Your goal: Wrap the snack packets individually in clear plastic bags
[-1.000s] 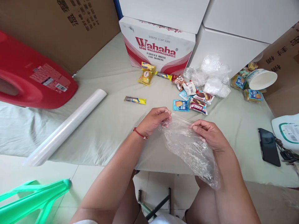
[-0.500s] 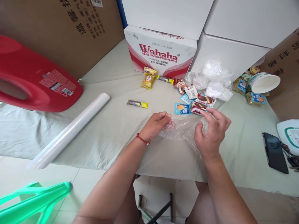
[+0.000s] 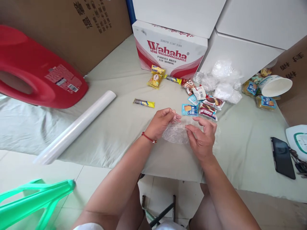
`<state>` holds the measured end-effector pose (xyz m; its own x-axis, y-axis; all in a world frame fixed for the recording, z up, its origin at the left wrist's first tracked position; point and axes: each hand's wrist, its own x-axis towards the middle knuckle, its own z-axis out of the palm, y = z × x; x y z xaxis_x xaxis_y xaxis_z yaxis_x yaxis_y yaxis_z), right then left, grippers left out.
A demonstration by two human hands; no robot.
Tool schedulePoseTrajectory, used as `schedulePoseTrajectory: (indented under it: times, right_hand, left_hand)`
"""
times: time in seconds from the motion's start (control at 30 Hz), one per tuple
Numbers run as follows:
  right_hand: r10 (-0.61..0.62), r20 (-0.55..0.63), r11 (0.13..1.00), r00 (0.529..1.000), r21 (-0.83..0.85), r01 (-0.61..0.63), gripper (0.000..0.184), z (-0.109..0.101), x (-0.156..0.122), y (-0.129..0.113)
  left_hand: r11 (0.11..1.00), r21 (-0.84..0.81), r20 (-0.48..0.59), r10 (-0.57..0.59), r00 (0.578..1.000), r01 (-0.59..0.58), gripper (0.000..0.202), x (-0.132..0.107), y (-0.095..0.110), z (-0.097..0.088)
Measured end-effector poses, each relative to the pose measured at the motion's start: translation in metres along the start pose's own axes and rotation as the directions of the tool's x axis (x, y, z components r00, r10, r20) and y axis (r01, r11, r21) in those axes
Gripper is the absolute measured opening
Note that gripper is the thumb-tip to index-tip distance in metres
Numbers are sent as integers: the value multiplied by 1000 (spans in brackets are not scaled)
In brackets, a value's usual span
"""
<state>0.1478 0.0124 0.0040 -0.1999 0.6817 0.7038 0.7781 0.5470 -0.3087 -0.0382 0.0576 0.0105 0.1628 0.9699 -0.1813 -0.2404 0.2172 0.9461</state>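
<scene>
A thin clear plastic bag (image 3: 175, 134) hangs between my hands over the cloth-covered table. My left hand (image 3: 163, 123), with a red cord on its wrist, pinches the upper left part of it. Thumb and index finger of my right hand (image 3: 202, 137) are closed on the bag's right part, the other fingers curled loosely. Just beyond the hands lie a blue snack packet (image 3: 189, 110) and a dark red cake packet (image 3: 207, 111). A yellow and grey snack stick (image 3: 144, 102) rests farther left by itself.
A film roll (image 3: 79, 124) and red jug (image 3: 40, 70) are at left. Behind stand a Wahaba-style water carton (image 3: 168, 48) and crumpled clear plastic (image 3: 224, 80). At right are a paper bowl (image 3: 275, 85), a phone (image 3: 283, 158) and a white device (image 3: 298, 137). A green stool (image 3: 38, 204) stands below.
My right hand has moved left, closer to my left hand, and now pinches the clear bag nearer its middle. The view has shifted slightly.
</scene>
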Motion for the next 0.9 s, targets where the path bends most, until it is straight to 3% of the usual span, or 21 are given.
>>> schedulePoseTrajectory:
  times: [0.23, 0.4, 0.5, 0.57, 0.6, 0.67, 0.73, 0.77, 0.9]
  right_hand:
    - [-7, 51, 997, 999, 81, 3, 16, 4, -8, -3]
    - [127, 121, 955, 985, 254, -154, 18, 8, -14, -6]
    - [283, 194, 878, 939, 341, -335, 19, 6, -14, -4]
    - [315, 233, 831, 920, 400, -386, 22, 5, -12, -3]
    - [291, 242, 826, 926, 425, -371, 24, 5, -11, -3]
    - [170, 244, 852, 955, 450, -267, 27, 6, -9, -7]
    - [2, 243, 889, 970, 444, -113, 28, 9, -10, -13]
    - [-79, 242, 900, 967, 434, -36, 29, 10, -12, -16]
    - [-286, 224, 893, 931, 415, 174, 32, 19, -23, -29]
  left_hand:
    - [969, -182, -149, -198, 969, 170, 28, 0, 13, -18]
    - [974, -195, -242, -166, 956, 119, 27, 0, 15, -35]
    - [997, -37, -313, -79, 946, 71, 20, -1, 9, -42]
    - [973, 230, -361, 60, 931, 27, 16, -3, 5, -42]
    - [916, 401, -378, 164, 911, 1, 20, -5, 4, -40]
    - [707, 707, -359, 403, 842, -37, 35, -9, 3, -36]
    - [497, 866, -284, 572, 770, -50, 39, -12, 5, -33]
    - [441, 896, -254, 614, 748, -57, 36, -14, 7, -32]
    - [432, 900, -272, 643, 716, -46, 21, -14, 16, -34]
